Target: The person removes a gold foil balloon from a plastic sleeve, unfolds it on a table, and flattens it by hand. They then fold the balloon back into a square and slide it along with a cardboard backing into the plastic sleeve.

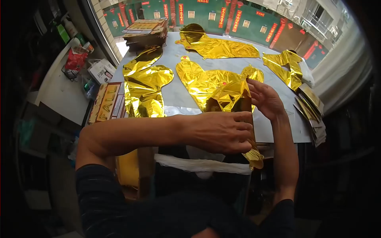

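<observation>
A deflated gold foil balloon (230,97) is held up over the front of the table, part folded, with its lower end hanging past the edge. My left hand (224,133) reaches across from the left, its fingers curled closed around the foil's lower part. At the foil's upper right corner, my right hand (266,98) pinches the edge between thumb and fingers. Just behind lies another flat gold foil balloon (198,81) with small red spots. One more gold foil balloon (145,89) spreads over the table's left side.
Further gold foil pieces lie at the back (222,47) and right (285,69) of the white table (278,127). Flat packets (311,111) stack at the right edge, boxes (146,31) at the back left. White strings (202,164) hang along the front. A cluttered shelf (59,91) stands left.
</observation>
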Action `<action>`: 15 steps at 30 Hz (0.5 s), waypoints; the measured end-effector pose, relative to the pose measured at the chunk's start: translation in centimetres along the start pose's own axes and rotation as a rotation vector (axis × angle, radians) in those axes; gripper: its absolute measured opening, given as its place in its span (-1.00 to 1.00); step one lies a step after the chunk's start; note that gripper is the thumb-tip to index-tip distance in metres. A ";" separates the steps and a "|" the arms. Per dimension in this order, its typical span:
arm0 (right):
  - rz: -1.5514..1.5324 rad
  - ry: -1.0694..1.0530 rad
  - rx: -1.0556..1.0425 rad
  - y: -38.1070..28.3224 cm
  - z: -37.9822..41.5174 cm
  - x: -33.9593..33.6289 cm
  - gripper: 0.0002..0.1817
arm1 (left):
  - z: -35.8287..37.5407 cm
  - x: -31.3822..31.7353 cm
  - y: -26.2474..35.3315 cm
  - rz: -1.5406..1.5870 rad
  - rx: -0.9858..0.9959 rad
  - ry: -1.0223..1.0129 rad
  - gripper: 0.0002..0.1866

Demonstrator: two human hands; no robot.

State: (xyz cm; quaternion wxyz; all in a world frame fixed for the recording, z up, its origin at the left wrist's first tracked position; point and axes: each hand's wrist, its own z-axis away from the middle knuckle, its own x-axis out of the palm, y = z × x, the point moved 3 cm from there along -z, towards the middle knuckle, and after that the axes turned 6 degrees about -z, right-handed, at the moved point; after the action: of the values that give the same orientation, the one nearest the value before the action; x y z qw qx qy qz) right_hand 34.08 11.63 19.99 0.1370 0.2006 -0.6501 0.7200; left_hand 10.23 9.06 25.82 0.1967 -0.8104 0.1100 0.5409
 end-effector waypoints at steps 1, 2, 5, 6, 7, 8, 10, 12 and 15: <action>-0.005 0.019 0.067 0.7 0.1 -0.2 -0.36 | 0.1 0.3 0.4 -0.032 0.010 -0.011 -0.87; -0.011 0.036 0.134 1.5 -0.1 -0.4 -0.39 | 0.4 0.7 0.8 -0.035 0.007 -0.037 -0.87; -0.030 0.041 0.228 3.1 -0.2 1.1 -0.49 | 1.2 1.9 1.8 -0.051 0.003 -0.019 -0.85; 0.003 0.088 0.239 3.4 -0.2 2.4 -0.51 | 1.2 2.1 2.2 -0.034 0.004 -0.028 -0.85; 0.000 0.136 0.219 3.4 -0.3 3.5 -0.57 | 1.3 2.2 2.5 -0.019 0.005 -0.036 -0.85; 0.038 0.175 0.196 4.0 -1.0 2.2 -0.59 | 1.3 2.3 2.9 -0.018 0.004 -0.034 -0.85; 0.066 0.205 0.132 3.8 -2.2 1.3 -0.67 | 1.4 2.2 3.4 0.037 0.001 -0.013 -0.84; 0.126 0.235 -0.081 2.1 -2.1 2.0 -0.79 | 1.9 1.0 3.2 0.129 -0.075 0.237 -0.69; 0.181 0.165 -0.337 -1.5 -0.2 5.4 -0.65 | 5.1 -1.2 1.8 0.298 -0.491 0.555 -0.45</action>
State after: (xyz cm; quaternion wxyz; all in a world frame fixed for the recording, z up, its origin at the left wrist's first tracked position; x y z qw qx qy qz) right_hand 29.94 11.64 23.82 0.1559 0.0558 -0.7632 0.6246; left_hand 4.80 9.59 24.81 -0.1207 -0.9238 0.1425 0.3343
